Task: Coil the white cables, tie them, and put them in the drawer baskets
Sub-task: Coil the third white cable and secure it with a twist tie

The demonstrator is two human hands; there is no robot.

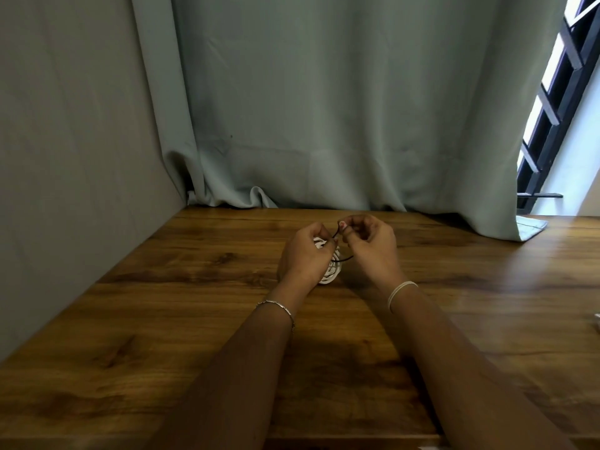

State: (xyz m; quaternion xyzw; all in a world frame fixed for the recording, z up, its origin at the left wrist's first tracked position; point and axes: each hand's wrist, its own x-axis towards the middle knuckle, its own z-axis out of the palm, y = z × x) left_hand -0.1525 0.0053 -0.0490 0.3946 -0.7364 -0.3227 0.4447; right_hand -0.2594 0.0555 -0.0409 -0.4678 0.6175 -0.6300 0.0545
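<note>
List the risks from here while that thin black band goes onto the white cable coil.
1. The thin black band runs between both hands. If the right hand loses its pinch, the band may snap back or slip off.
2. The left hand grips only the upper part of the coiled white cable. The lower loops hang free and could spring loose before the band closes round them.

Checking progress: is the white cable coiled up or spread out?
Coiled: the cable shows bunched loops in the left hand; the right hand pinches a black tie.
</note>
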